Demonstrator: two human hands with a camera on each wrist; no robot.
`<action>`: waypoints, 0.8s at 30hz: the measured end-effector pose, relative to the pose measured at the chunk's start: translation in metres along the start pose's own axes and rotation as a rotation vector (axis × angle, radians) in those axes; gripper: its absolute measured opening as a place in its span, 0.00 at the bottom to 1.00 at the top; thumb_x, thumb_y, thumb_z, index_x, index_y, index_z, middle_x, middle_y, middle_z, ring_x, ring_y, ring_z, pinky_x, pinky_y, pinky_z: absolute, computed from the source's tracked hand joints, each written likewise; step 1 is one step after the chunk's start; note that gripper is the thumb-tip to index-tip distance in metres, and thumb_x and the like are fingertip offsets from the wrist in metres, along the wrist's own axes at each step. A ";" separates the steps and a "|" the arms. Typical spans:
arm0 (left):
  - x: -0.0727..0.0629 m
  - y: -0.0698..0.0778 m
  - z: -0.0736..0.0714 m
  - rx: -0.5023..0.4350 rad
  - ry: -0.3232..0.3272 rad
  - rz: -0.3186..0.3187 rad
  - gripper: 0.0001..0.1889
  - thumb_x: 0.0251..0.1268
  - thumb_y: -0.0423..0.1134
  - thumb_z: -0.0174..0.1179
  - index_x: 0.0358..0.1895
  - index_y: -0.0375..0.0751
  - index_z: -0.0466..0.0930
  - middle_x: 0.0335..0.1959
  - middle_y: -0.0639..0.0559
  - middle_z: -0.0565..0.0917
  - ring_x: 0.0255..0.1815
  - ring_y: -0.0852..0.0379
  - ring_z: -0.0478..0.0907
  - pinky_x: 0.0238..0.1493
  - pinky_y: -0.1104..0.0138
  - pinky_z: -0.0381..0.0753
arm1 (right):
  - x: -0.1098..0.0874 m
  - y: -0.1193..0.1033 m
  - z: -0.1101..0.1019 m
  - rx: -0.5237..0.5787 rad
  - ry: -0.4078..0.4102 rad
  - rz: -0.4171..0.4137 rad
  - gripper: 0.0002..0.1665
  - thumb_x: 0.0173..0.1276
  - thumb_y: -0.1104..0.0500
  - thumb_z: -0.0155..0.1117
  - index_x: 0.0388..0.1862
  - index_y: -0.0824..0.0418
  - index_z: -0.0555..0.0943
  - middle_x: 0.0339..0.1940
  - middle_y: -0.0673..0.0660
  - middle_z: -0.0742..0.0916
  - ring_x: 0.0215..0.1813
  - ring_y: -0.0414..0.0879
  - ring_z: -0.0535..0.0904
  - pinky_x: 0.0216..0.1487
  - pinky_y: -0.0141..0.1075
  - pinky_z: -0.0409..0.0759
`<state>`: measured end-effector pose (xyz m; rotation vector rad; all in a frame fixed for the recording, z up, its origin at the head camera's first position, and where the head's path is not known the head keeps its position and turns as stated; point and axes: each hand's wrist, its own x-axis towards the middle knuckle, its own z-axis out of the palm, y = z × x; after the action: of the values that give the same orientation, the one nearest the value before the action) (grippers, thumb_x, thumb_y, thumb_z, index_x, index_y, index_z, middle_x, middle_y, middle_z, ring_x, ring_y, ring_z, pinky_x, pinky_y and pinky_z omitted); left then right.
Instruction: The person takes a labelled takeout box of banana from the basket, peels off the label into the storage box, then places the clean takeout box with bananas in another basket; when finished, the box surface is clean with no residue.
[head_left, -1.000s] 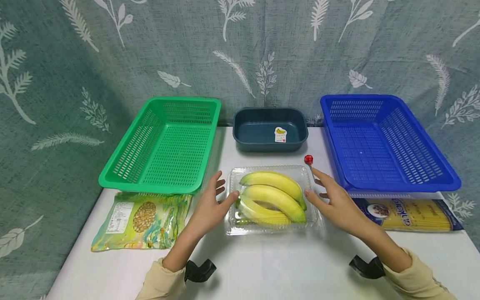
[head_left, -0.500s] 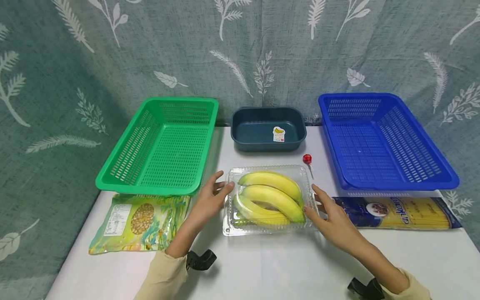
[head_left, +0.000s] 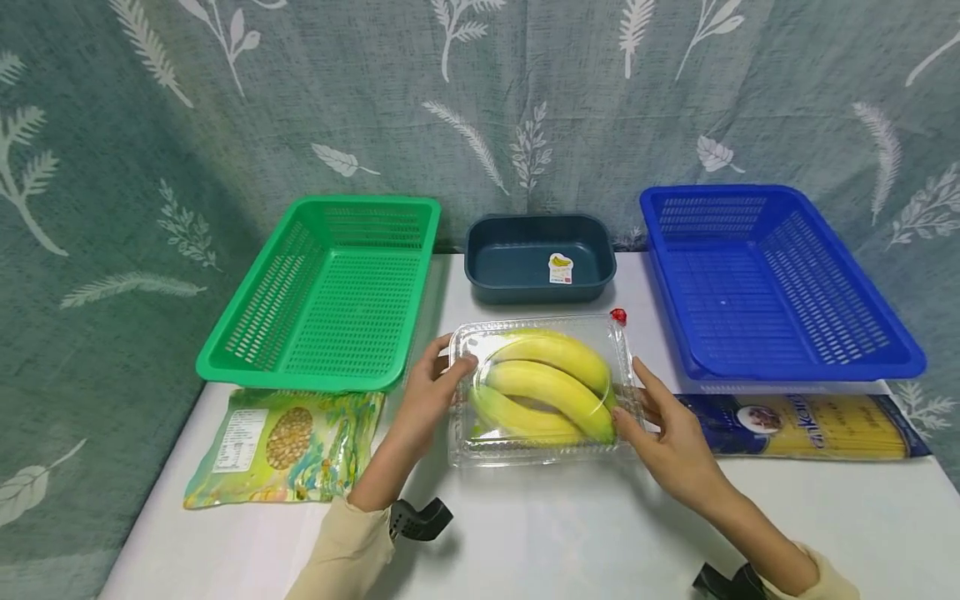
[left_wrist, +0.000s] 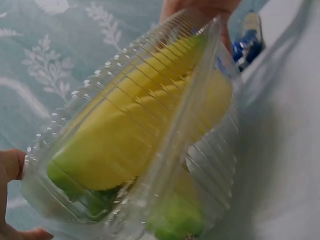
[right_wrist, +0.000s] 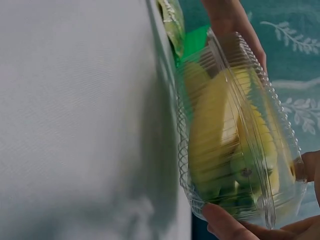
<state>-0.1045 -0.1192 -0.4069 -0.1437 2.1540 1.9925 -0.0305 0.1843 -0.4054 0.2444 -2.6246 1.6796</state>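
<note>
A clear plastic clamshell container (head_left: 525, 457) with several bananas (head_left: 551, 387) inside is at the middle of the table, its lid down. My left hand (head_left: 426, 396) grips its left side, thumb on the lid and fingers along the outer wall. On the opposite side my right hand (head_left: 675, 442) holds the right wall, thumb on top. The container looks slightly raised and tilted. Both wrist views show the bananas (left_wrist: 130, 120) through the ribbed wall. A red-wrapped lollipop (head_left: 618, 316) peeks out behind the far right corner; its stick is hidden.
A green basket (head_left: 300, 380) stands at back left, a dark teal tub (head_left: 536, 294) at back centre, a blue basket (head_left: 806, 372) at back right. A corn kernel bag (head_left: 285, 450) lies left, a spaghetti pack (head_left: 832, 427) right. A patterned curtain (head_left: 480, 108) hangs behind.
Both hands have come in from beside the container and now grip its sides. The container has lifted a little and covers the lollipop's stick.
</note>
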 end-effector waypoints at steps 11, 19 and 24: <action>-0.036 0.031 -0.005 -0.027 -0.043 0.121 0.27 0.68 0.39 0.62 0.68 0.45 0.67 0.64 0.42 0.73 0.60 0.45 0.73 0.55 0.53 0.79 | -0.015 -0.030 -0.013 -0.027 0.067 -0.124 0.46 0.72 0.69 0.62 0.81 0.44 0.55 0.74 0.68 0.68 0.65 0.65 0.73 0.48 0.27 0.82; -0.069 0.058 -0.017 0.075 -0.004 0.285 0.25 0.69 0.40 0.62 0.67 0.47 0.67 0.64 0.45 0.75 0.62 0.47 0.73 0.54 0.53 0.78 | -0.020 -0.062 -0.019 0.009 0.073 -0.209 0.49 0.68 0.75 0.62 0.81 0.48 0.56 0.66 0.67 0.77 0.64 0.41 0.76 0.47 0.31 0.84; -0.080 0.070 -0.026 0.069 -0.005 0.339 0.26 0.72 0.38 0.61 0.70 0.48 0.64 0.63 0.46 0.76 0.58 0.46 0.78 0.53 0.57 0.82 | -0.004 -0.078 -0.026 -0.033 0.068 -0.320 0.51 0.65 0.78 0.63 0.81 0.52 0.56 0.66 0.65 0.79 0.64 0.42 0.77 0.50 0.29 0.82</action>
<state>-0.0433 -0.1443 -0.3201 0.2532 2.3704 2.0766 -0.0174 0.1760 -0.3248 0.5622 -2.4050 1.5098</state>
